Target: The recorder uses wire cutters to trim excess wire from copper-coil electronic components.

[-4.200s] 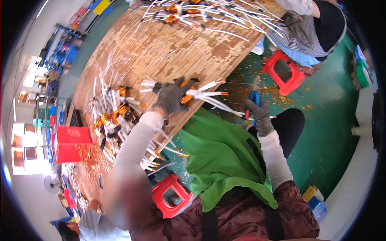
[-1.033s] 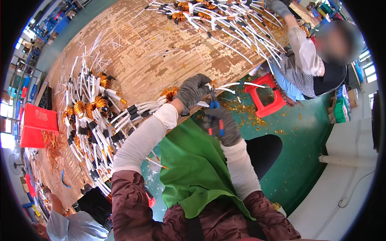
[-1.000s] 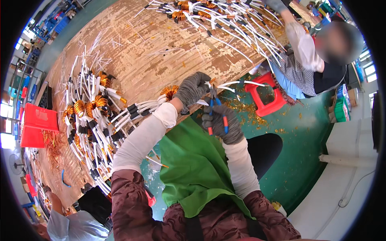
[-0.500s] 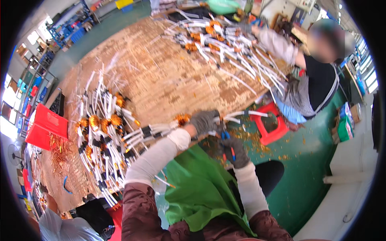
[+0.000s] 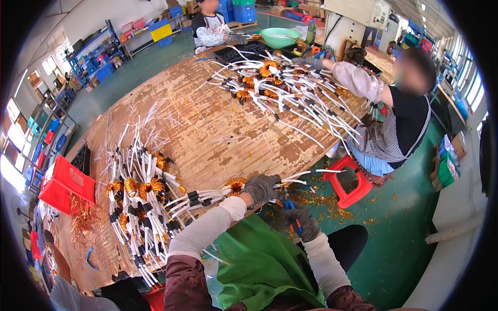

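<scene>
My left hand (image 5: pixel 262 189), in a grey glove, is closed round the white-sleeved leads of a copper-wound ring coil (image 5: pixel 236 185) at the table's near edge. Some white leads (image 5: pixel 295 181) stick out to the right past its fingers, over the floor. Just below and to the right, my right hand (image 5: pixel 306 225), also gloved, grips pliers with blue and orange handles (image 5: pixel 289 205). Their jaws are close to the left hand; whether they touch a lead I cannot make out. Left of my hands lies a heap of similar coils (image 5: pixel 151 187) with white leads and black sleeves.
More coils (image 5: pixel 270 68) lie piled at the far right, where a co-worker's gloved hand (image 5: pixel 309 62) reaches in. Another person (image 5: pixel 210 28) stands at the far side near a green basin (image 5: pixel 280 36). A red stool (image 5: pixel 345 182) and a red bin (image 5: pixel 67 184) flank the wooden table (image 5: pixel 207 132).
The view has tilted up, bringing the far person into sight. My left hand still holds the leads. The pliers in my right hand have tipped from upright to a slant.
</scene>
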A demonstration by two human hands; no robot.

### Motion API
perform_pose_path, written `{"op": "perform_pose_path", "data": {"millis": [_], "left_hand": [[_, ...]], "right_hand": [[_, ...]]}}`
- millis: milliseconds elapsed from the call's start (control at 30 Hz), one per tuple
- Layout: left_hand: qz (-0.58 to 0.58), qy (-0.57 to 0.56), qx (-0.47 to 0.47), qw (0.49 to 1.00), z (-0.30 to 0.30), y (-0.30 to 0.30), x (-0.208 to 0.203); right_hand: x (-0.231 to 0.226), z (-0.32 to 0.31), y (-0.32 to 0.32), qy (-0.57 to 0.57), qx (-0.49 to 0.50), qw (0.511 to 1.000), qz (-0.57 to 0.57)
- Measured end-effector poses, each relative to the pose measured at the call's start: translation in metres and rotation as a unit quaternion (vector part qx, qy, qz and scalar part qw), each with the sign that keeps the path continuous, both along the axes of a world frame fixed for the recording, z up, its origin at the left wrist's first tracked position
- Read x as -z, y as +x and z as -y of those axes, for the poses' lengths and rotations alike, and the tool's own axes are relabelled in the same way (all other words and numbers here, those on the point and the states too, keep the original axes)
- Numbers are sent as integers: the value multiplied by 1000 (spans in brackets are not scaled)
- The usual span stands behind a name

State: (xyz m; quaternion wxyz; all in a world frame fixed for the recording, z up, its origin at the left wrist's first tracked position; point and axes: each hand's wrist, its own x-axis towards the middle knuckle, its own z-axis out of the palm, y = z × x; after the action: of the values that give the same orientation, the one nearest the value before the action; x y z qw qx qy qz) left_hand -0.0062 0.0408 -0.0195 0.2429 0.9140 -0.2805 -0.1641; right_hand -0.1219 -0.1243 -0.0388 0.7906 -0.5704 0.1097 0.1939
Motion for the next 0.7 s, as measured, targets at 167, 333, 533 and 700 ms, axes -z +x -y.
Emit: {"op": "perform_pose_path", "data": {"millis": [167,333,533,700], "left_hand": [[12,-6,-1,1000,2,4,6],[42,2,15,999,3,0,6],[27,24,24,999,-1,-13,10],[6,46,-1,999,8,-12,18]], "right_hand": [[6,1,5,27,15,1000,2],[7,2,-4,15,16,1000,4],[3,-4,-20,22,25,999,-5],[32,-2,-14,177,88,979,49]]}}
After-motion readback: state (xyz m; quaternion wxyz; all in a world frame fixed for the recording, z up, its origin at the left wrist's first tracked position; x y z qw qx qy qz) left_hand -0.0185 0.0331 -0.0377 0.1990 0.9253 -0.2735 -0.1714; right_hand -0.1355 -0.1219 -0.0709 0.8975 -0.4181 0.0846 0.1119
